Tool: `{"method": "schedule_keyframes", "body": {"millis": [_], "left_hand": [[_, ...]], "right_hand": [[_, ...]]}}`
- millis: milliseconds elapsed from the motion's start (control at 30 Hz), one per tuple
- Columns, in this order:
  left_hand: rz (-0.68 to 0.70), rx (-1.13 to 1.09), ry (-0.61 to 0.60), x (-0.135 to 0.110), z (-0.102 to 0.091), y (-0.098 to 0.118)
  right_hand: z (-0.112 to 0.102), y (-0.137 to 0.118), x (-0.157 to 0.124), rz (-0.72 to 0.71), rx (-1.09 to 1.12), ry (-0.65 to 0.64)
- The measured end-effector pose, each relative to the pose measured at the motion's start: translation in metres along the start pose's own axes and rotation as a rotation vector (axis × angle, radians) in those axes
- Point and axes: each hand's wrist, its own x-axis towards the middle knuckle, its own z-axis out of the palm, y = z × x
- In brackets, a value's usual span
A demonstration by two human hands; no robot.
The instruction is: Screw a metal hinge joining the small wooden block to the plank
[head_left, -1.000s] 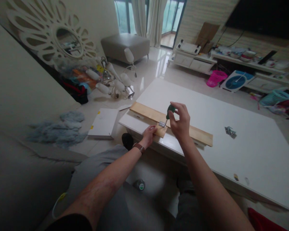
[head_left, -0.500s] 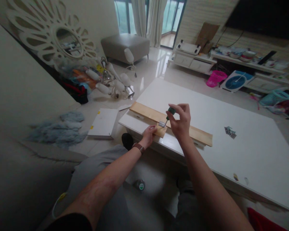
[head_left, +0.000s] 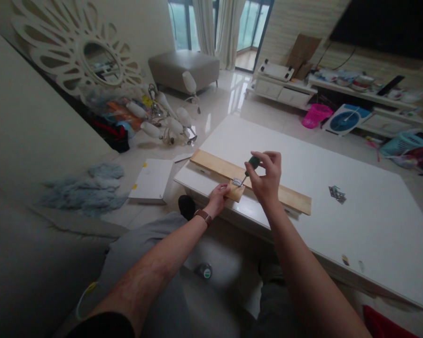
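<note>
My right hand [head_left: 268, 176] grips the green handle of a screwdriver [head_left: 254, 163], its shaft slanting down to a metal hinge [head_left: 237, 182]. The hinge lies where a small wooden piece [head_left: 237, 193] meets a long wooden board [head_left: 216, 164]. With fingers closed on its left edge, my left hand [head_left: 219, 197] holds the small wooden piece, which juts toward me. Under the long board, white supports lift it off the white table [head_left: 370, 202]. Whether a screw sits under the screwdriver's tip is too small to tell.
More metal hinges [head_left: 337, 194] lie on the table to the right, with small packets [head_left: 345, 260] near its front edge. A white box [head_left: 151, 179] and a lamp with several shades [head_left: 174, 125] are on the floor at left. A pink basket [head_left: 316, 115] stands beyond the table.
My right hand has shifted slightly to the right, and the screwdriver handle leans further that way. My left hand and the wooden pieces stay in place.
</note>
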Motion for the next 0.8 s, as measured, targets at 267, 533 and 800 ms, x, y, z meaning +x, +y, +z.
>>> {"method": "schedule_keyframes", "body": {"millis": [267, 533, 800], "left_hand": [[0.004, -0.008, 0.009, 0.0026, -0.0006, -0.0029], [0.007, 0.026, -0.021, 0.0023, -0.0035, -0.0014], [0.002, 0.021, -0.021, 0.0015, -0.0028, -0.0004]], "right_hand": [[-0.0006, -0.0004, 0.0007, -0.043, 0.024, -0.004], [-0.0002, -0.0006, 0.0012, -0.042, 0.083, -0.05], [0.0008, -0.0024, 0.0, -0.014, 0.056, 0.001]]}}
